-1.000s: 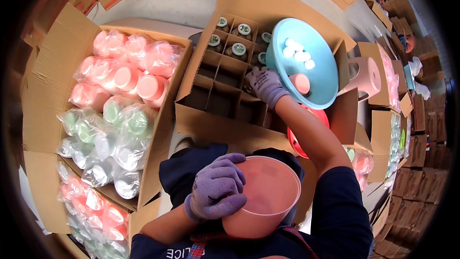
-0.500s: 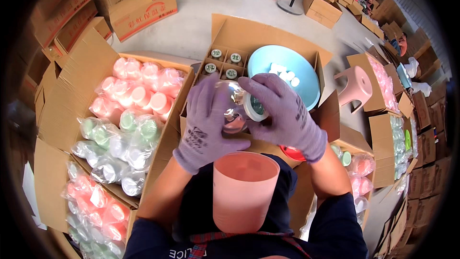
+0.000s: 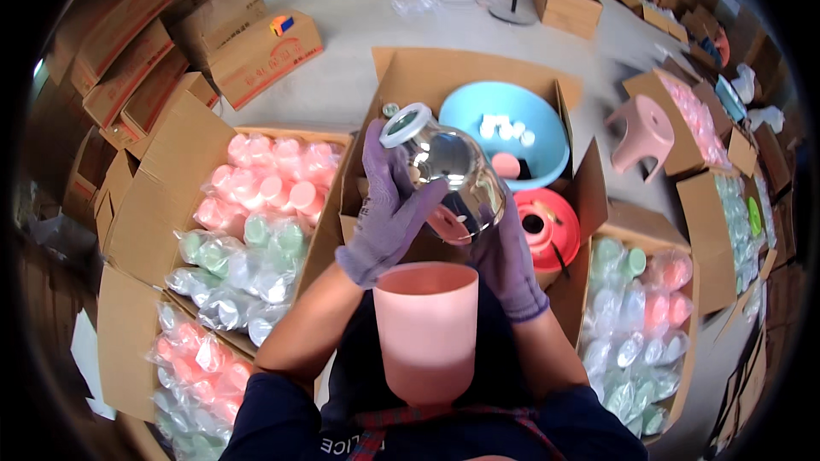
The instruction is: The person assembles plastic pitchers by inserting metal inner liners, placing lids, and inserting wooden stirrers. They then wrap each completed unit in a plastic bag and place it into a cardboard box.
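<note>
A shiny silvered glass flask liner (image 3: 461,166) is held tilted between my gloved hands, its neck toward the upper left. A white ring (image 3: 405,125) sits round the neck, with green inside it. My left hand (image 3: 384,218) is closed round the neck side, thumb across the silver body. My right hand (image 3: 511,260) grips the wide lower end from the right, its fingers partly hidden behind the liner. Below them, a pink open-topped flask shell (image 3: 425,333) stands upright in my lap, touched by neither hand.
Ahead, a carton (image 3: 461,68) bears a light blue basin (image 3: 547,158) with small white pieces. A red round tray (image 3: 555,222) lies nearer. Cartons of bagged pink, green and white cups (image 3: 273,192) flank me. A pink stool (image 3: 642,132) stands at right.
The liner has turned, its ringed neck swinging from right to upper left. My right hand has left the ring and moved down to the wide end. The view has shifted, showing more red tray.
</note>
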Action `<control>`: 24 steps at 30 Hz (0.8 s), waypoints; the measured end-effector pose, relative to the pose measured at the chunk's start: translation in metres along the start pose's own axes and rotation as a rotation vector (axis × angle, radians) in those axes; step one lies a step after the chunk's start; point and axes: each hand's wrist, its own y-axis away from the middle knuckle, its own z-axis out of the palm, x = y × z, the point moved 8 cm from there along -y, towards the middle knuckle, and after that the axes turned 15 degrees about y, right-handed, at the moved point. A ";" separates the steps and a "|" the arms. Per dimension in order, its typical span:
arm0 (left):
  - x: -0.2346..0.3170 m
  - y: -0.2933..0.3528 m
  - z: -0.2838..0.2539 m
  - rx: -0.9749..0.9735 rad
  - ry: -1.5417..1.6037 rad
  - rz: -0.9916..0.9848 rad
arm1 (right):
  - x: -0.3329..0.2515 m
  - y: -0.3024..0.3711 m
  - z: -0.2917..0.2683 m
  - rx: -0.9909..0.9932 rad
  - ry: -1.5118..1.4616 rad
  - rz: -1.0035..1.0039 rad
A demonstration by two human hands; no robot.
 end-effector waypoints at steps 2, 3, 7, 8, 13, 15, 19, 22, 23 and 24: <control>0.004 0.026 -0.001 -0.164 0.064 -0.193 | 0.013 -0.014 -0.035 0.037 -0.085 0.018; 0.012 0.043 -0.023 -0.202 0.025 -0.352 | 0.004 -0.014 -0.049 0.031 -0.052 -0.021; 0.022 0.138 -0.055 -0.320 -0.183 -0.775 | -0.024 -0.006 -0.102 -0.032 0.245 0.026; 0.027 0.141 -0.032 -0.417 -0.382 -0.689 | -0.037 -0.002 -0.097 -0.065 0.382 0.023; 0.022 0.171 0.026 -0.521 -0.521 -0.647 | -0.089 0.039 -0.089 -0.314 0.708 0.127; 0.037 0.188 0.031 -0.585 -0.551 -0.432 | -0.088 0.072 -0.086 -0.390 0.715 0.189; 0.058 0.231 -0.022 -0.332 -0.476 -0.441 | -0.056 0.177 -0.098 -0.218 0.836 0.240; 0.053 0.277 -0.027 0.083 -0.043 -0.591 | -0.039 0.243 -0.090 0.121 0.808 0.177; 0.055 0.273 -0.016 -0.047 -0.064 -0.565 | -0.030 0.261 -0.083 0.272 0.699 0.183; 0.055 0.257 -0.007 -0.174 -0.083 -0.536 | -0.026 0.271 -0.079 0.302 0.749 0.163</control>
